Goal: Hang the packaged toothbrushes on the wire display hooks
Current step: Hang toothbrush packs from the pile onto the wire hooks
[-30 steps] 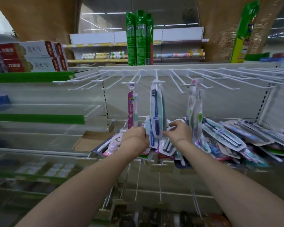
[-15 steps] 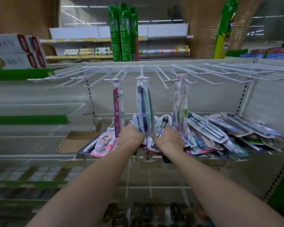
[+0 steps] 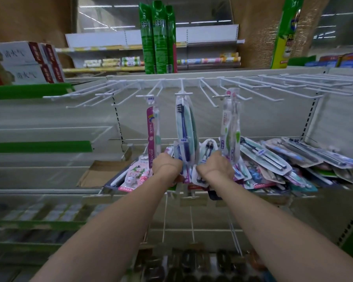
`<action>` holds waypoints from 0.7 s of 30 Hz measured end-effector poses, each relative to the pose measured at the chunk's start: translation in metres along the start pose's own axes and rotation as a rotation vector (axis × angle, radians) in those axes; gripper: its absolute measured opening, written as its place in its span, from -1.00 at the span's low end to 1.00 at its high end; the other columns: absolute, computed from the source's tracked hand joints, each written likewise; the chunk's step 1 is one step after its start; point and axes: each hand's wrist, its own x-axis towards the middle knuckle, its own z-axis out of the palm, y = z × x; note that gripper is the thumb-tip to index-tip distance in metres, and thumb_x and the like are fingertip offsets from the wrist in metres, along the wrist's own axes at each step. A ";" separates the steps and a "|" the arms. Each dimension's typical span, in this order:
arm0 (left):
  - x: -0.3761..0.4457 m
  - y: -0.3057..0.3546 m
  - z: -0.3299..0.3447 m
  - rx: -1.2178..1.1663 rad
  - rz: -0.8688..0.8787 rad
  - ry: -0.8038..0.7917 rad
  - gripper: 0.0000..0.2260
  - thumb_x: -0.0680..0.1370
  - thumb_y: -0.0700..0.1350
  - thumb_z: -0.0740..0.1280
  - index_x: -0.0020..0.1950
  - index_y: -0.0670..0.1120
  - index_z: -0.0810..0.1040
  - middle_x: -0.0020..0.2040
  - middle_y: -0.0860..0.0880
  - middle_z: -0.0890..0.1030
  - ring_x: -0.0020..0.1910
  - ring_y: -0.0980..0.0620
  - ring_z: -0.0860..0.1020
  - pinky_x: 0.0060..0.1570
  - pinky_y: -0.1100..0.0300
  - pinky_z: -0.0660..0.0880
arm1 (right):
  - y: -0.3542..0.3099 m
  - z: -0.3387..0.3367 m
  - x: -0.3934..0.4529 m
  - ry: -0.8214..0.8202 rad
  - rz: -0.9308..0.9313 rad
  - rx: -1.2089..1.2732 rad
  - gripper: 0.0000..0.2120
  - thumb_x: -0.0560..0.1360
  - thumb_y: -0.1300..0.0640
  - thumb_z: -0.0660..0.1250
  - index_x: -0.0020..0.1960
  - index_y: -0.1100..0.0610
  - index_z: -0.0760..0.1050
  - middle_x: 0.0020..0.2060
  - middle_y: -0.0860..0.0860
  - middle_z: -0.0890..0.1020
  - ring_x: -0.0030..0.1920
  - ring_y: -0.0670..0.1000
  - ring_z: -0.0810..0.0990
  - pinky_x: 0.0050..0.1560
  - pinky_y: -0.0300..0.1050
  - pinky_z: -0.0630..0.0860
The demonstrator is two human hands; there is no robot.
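Both hands reach into the toothbrush pile (image 3: 263,159) under the hooks (image 3: 183,94). The left hand (image 3: 166,167) and right hand (image 3: 216,168) each curl around packs.

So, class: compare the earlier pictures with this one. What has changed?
The right hand dropped from the hanging navy pack into the loose pile, beside the left hand. What either grips is hidden. Three hooks remain loaded as before.

Two bare forearms, long and slim, run up from the bottom edge of the view. Each narrows at the wrist into a left hand (image 3: 166,167) and a right hand (image 3: 216,169), both seen from the back. The forearms are uncovered along their whole visible length.
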 end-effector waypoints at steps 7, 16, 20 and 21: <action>-0.001 0.002 -0.006 -0.022 -0.009 -0.004 -0.76 0.57 -0.04 0.39 -0.21 -0.14 0.47 -0.28 -0.08 0.57 -0.38 0.00 0.59 -0.34 0.16 0.58 | -0.004 -0.005 -0.001 0.001 0.180 0.179 -0.28 0.27 -0.09 0.59 0.29 0.16 0.41 0.12 0.14 0.60 0.04 0.19 0.63 -0.14 -0.05 0.55; -0.016 0.010 -0.011 0.025 0.066 -0.005 -0.77 0.62 -0.03 0.38 -0.11 -0.16 0.47 -0.16 -0.08 0.52 -0.30 0.01 0.51 -0.41 0.20 0.48 | 0.003 -0.012 -0.014 -0.089 0.112 0.325 -0.85 0.45 0.13 0.42 -0.21 0.19 0.52 -0.31 0.09 0.62 -0.30 0.10 0.62 -0.35 -0.15 0.49; -0.026 0.007 -0.014 0.018 0.100 -0.017 -0.78 0.62 -0.07 0.37 -0.14 -0.15 0.45 -0.23 -0.07 0.49 -0.42 0.07 0.45 -0.68 0.28 0.32 | 0.006 -0.020 -0.025 -0.098 0.086 0.349 -0.78 0.51 0.19 0.36 -0.26 0.18 0.39 -0.34 0.08 0.49 -0.35 0.06 0.49 -0.38 -0.15 0.39; -0.027 0.005 -0.016 0.018 0.107 -0.016 -0.78 0.61 -0.07 0.37 -0.15 -0.15 0.45 -0.22 -0.09 0.51 -0.42 0.07 0.46 -0.65 0.26 0.34 | 0.008 -0.022 -0.028 -0.097 0.076 0.356 -0.76 0.52 0.22 0.34 -0.28 0.17 0.36 -0.37 0.07 0.45 -0.38 0.05 0.44 -0.41 -0.16 0.34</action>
